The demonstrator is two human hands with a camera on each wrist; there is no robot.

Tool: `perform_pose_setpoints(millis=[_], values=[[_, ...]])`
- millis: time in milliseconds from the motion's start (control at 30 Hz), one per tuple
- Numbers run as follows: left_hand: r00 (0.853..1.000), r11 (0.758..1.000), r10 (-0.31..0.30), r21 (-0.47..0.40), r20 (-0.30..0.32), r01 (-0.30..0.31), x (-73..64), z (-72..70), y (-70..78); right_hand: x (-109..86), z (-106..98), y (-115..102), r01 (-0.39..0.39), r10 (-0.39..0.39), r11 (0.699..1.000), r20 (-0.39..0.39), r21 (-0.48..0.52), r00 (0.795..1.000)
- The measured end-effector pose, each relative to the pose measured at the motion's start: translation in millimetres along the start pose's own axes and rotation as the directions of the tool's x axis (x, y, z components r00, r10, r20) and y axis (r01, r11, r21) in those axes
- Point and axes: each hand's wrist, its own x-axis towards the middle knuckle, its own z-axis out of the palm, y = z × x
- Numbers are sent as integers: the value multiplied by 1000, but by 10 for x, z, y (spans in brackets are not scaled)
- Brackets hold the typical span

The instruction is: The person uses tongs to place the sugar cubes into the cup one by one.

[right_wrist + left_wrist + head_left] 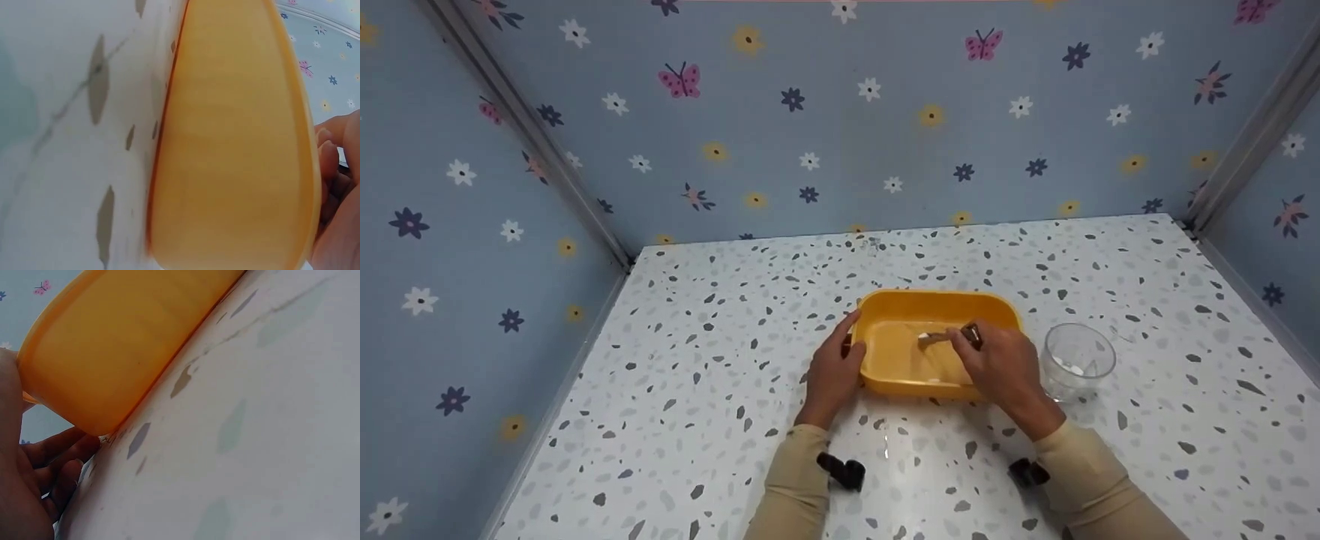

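Observation:
A yellow plastic tub stands on the speckled table. At its left end my left hand holds it, the thumb by the rim and the fingers around the outer side; in the left wrist view those fingers curve close to the tub's base. Over the tub's inside, my right hand grips a spoon with a dark brown handle, a small white piece at its tip. Another white bit shows low against the near inner wall. In the right wrist view, the tub's wall partly hides my right fingers.
Just right of my right hand stands a clear glass with white pieces in the bottom. Flower-patterned panels enclose the table at the back and both sides. Each wrist carries a black mount.

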Motion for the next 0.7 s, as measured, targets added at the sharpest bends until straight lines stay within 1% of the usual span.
perform_pose_setpoints(millis=[267, 567, 700], values=[[1000, 1000, 0, -6, 1, 0, 10, 8, 2, 30, -55, 8, 7, -7, 1000, 3, -16, 1000], [1000, 1000, -2, -16, 1, 2, 6, 13, -3, 52, -127, 17, 30, -31, 999, -27, -34, 999], [1000, 1000, 7, -10, 1, -7, 13, 24, -2, 53, -135, 33, 50, -52, 998, -47, -39, 998]])
